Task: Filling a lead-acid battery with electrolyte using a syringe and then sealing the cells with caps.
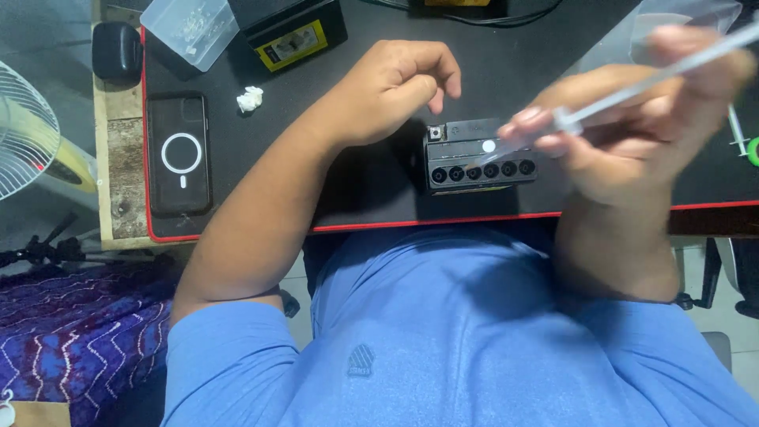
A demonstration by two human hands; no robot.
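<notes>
A small black battery (478, 155) with a row of several round filler holes lies on the black desk mat (348, 182) near its front edge. My right hand (632, 130) holds a clear plastic syringe (632, 83), its tip pointing down-left at the holes. My left hand (395, 83) hovers loosely curled just left of and above the battery, holding nothing.
A phone in a clear case (179, 154) lies at the mat's left edge. A crumpled white scrap (250, 98), a black-and-yellow box (292, 33) and a clear plastic container (190, 28) sit behind. A white fan (24, 130) stands far left.
</notes>
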